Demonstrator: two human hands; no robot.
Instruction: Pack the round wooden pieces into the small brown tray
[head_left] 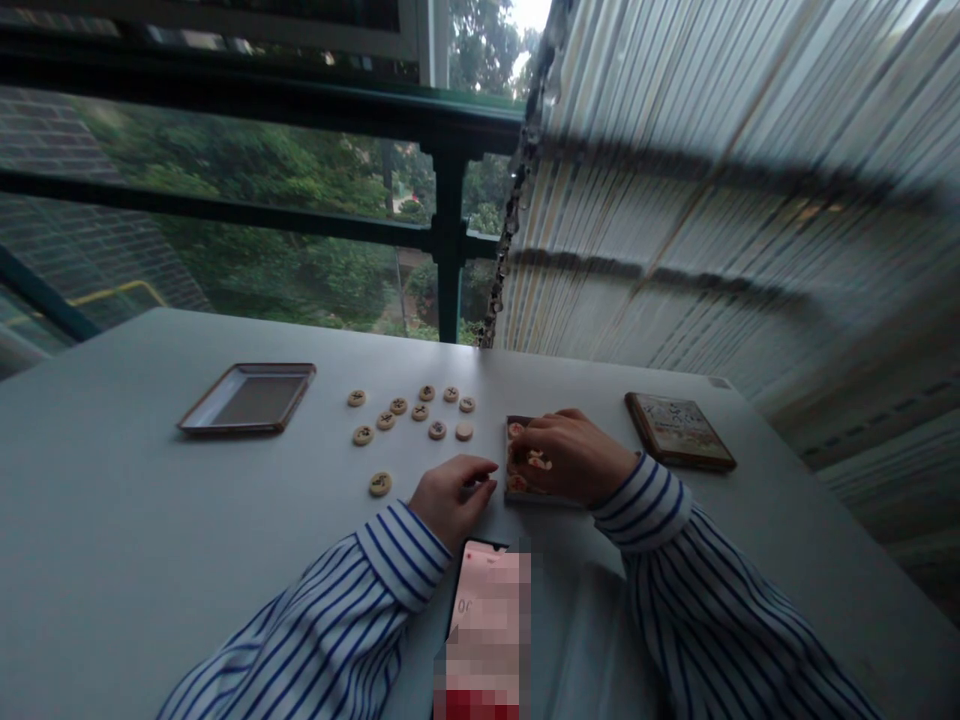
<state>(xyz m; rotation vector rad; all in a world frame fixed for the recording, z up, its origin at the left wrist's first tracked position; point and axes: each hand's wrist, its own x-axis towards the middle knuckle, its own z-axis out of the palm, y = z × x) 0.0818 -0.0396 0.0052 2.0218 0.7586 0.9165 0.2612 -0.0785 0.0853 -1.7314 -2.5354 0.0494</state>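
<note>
My right hand (574, 453) reaches over a small open box (517, 496). Its fingers are bent down and pinched at a Chinese chess piece (538, 461); the fingertips are partly hidden. Round wooden pieces with red characters (517, 483) lie inside the box. Just left of the box, my left hand (456, 497) rests near the table with its fingers curved, a gap between thumb and forefinger, and nothing seen in it. Several loose pieces with dark characters (398, 406) are scattered beyond it. One blank-faced piece (464, 431) lies among them, and a single piece (380, 484) sits nearer me.
At the left of the white table (150, 520) lies a shallow rimmed tray or lid (289, 425). A flat case with a printed top (682, 430) lies at the right. A phone (487, 600) lies in front of me. Window and curtain (637, 200) border the far edge.
</note>
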